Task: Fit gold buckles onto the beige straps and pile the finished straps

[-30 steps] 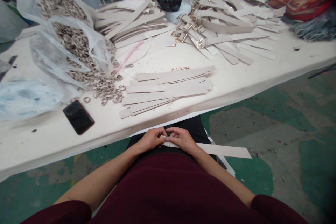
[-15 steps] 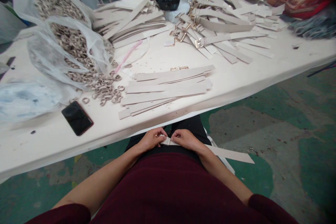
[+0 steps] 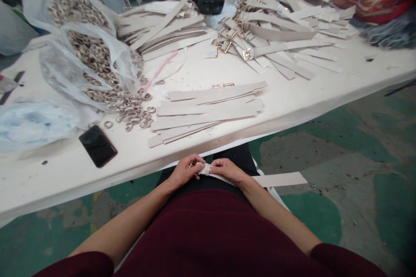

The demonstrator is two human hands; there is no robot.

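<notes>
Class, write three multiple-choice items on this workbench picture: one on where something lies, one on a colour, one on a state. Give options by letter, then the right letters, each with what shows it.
1. Where does the phone lie?
A. on the table, near its front edge, left of the flat stack of strips
B. on the floor
C. on the person's lap

2. What colour is the strip that the hands hold?
A. black
B. pale beige
C. bright green

3. How are the left hand and right hand placed?
A. both flat on the table
B. both closed on one end of the strip, below the table edge
C. one on the phone

Answers:
1 A, the dark phone rests on the white table beside the spilled rings.
2 B, it matches the stack of strips.
3 B, the fingers pinch the strip's end over the lap.
</notes>
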